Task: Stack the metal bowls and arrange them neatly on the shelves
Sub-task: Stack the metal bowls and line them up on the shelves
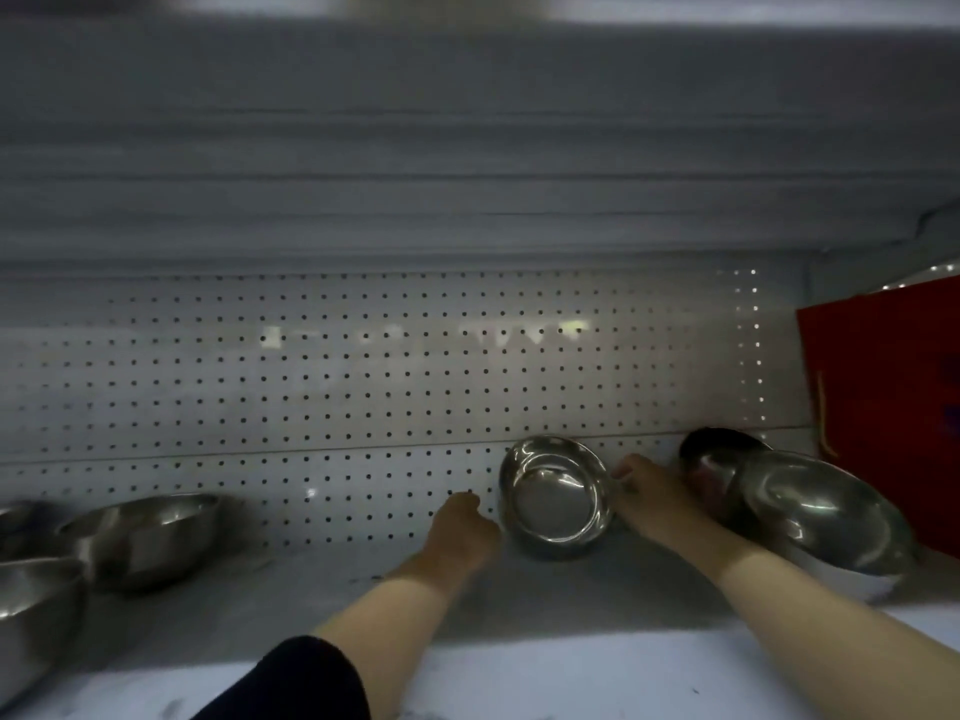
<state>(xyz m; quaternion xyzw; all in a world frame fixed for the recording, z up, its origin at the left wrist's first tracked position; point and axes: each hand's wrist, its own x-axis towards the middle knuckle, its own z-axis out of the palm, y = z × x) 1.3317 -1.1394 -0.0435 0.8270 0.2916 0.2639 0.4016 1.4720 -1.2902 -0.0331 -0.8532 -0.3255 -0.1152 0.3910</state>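
A small metal bowl (555, 498) stands tipped on the white shelf (311, 579), its inside facing me, close to the pegboard back. My right hand (660, 498) grips its right rim. My left hand (465, 527) rests by its left side, fingers loosely curled toward it; whether they touch the bowl I cannot tell. To the right lies a larger metal bowl (826, 511) with a darker one (714, 459) behind it. At the left stand more metal bowls: one (150, 532) upright further back, another (36, 610) nearer at the frame's edge.
A white pegboard panel (337, 387) closes the back of the shelf. The underside of an upper shelf (467, 148) hangs low overhead. A red box or bag (883, 376) stands at the far right.
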